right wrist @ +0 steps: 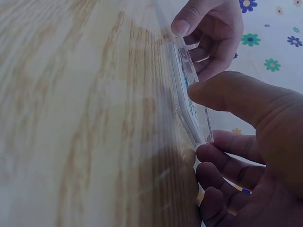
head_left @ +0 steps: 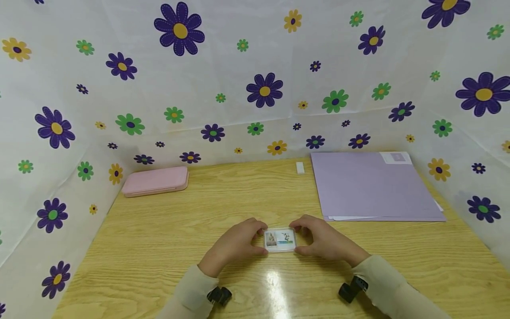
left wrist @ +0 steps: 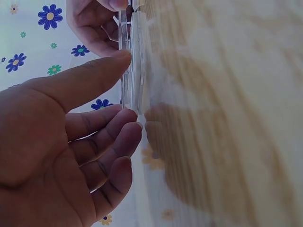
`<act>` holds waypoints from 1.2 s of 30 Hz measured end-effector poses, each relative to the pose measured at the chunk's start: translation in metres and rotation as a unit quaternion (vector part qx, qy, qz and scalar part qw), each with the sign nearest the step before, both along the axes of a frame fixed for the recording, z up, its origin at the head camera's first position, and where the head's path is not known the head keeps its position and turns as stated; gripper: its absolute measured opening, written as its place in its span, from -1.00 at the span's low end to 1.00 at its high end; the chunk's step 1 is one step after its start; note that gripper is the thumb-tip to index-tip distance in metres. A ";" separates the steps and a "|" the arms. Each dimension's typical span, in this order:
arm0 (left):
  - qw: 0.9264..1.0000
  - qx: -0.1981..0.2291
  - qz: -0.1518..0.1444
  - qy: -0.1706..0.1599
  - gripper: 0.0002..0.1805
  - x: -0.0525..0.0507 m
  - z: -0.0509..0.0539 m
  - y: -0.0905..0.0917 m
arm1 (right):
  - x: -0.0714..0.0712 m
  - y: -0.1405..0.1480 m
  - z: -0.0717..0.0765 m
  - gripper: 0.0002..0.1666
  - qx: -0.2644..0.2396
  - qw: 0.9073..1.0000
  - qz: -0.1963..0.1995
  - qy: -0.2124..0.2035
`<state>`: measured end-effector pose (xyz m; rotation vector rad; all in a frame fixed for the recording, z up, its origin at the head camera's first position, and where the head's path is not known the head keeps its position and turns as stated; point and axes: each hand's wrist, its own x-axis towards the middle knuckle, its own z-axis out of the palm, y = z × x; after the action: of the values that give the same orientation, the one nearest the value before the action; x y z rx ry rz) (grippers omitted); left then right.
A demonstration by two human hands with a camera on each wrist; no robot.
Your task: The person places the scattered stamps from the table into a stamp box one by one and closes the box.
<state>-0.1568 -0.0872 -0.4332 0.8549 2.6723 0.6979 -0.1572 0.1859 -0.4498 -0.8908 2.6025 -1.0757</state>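
Note:
A small clear plastic card case (head_left: 280, 240) lies at the middle of the wooden table, long side across. Through its cover I see a small picture on the left and a panda print on the right. My left hand (head_left: 239, 244) pinches the left end between thumb and fingers. At the right end, my right hand (head_left: 324, 240) holds the case the same way. From the left wrist view, the case (left wrist: 135, 61) appears edge-on, close to the tabletop. In the right wrist view, its clear cover (right wrist: 203, 120) stands slightly apart from the white part below.
A pink zipped case (head_left: 155, 181) lies at the back left of the table (head_left: 223, 190). Toward the back right is a lavender folder (head_left: 374, 190) with white sheets showing underneath. A small white block (head_left: 300, 167) sits beside it. Flower-patterned cloth (head_left: 223, 79) walls the back and sides.

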 end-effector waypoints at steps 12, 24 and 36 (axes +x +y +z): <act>1.000 -0.011 0.004 -0.002 -0.40 0.001 0.002 0.003 | 0.000 -0.001 0.000 -0.38 0.019 1.000 -0.001 0.001; 1.000 -0.017 0.011 -0.006 -0.41 -0.001 0.000 0.005 | -0.002 -0.002 0.000 -0.37 0.029 0.999 -0.012 -0.027; 0.999 -0.038 0.037 0.002 -0.46 -0.001 -0.001 0.009 | -0.003 -0.005 0.002 -0.36 0.032 0.999 -0.006 -0.025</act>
<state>-0.1578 -0.0784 -0.4338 0.7416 2.7262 0.6070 -0.1602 0.1806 -0.4477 -0.8250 2.5883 -0.9994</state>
